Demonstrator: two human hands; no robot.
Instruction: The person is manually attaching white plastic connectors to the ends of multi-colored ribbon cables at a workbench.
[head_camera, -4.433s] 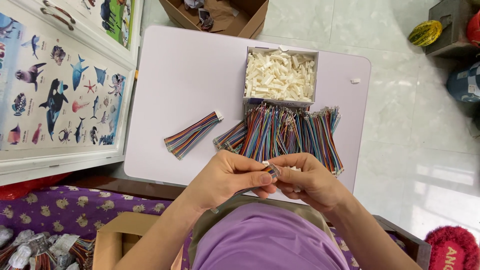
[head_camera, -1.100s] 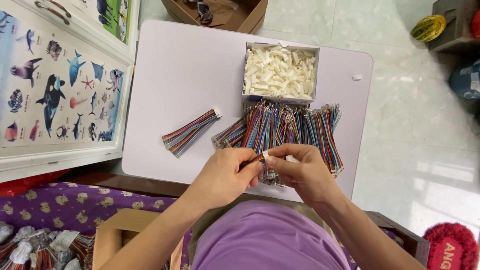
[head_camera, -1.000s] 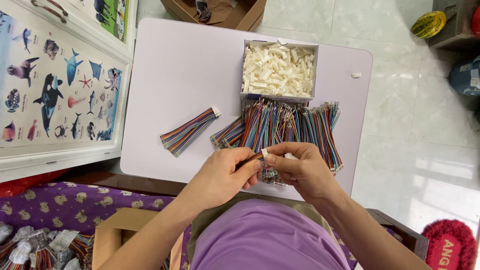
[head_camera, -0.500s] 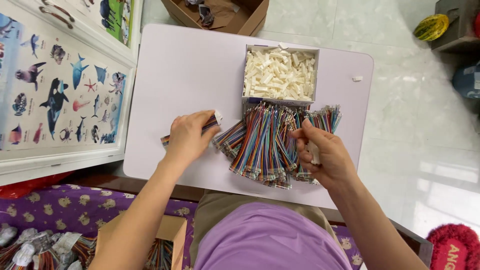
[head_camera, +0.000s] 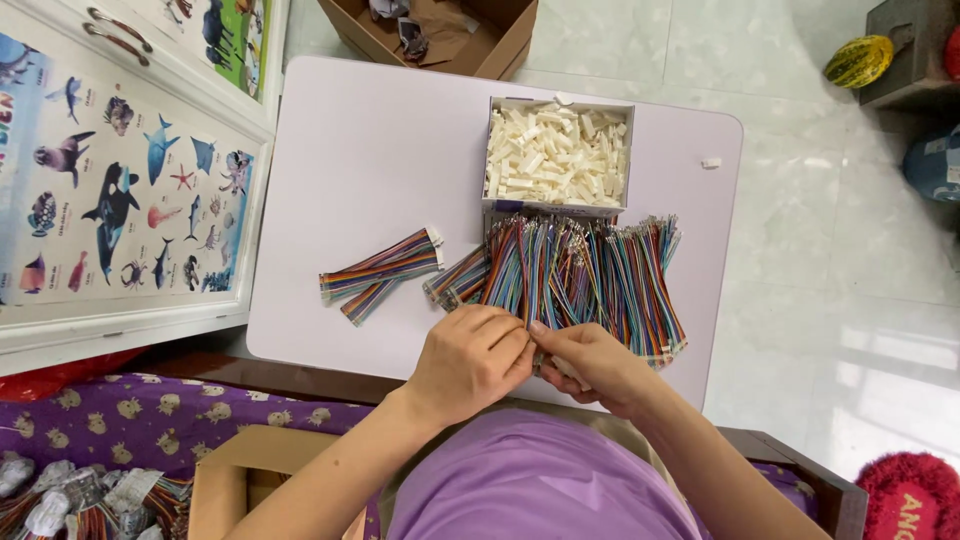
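Observation:
My left hand (head_camera: 468, 358) and my right hand (head_camera: 592, 366) meet fingertip to fingertip at the near edge of a wide pile of multi-coloured ribbon cables (head_camera: 585, 275). Both pinch the near end of one cable from that pile. Something small and pale shows under my right thumb, but I cannot tell what it is. A white box (head_camera: 500, 110) full of small white plastic connectors stands just beyond the pile. To the left lie two ribbon cables (head_camera: 382, 272), one with a white connector on its end.
The lavender table (head_camera: 370, 140) holds one loose white piece (head_camera: 711, 162) at its far right. A sea-animal poster board (head_camera: 120, 200) leans on the left. Cardboard boxes stand beyond the table (head_camera: 500, 45) and near my left elbow (head_camera: 240, 470). Bagged cables (head_camera: 70, 500) lie at bottom left.
Half a second ago my left hand was at the cables on the left and my right hand on the pile's right side. Both have come back together at the pile's near edge.

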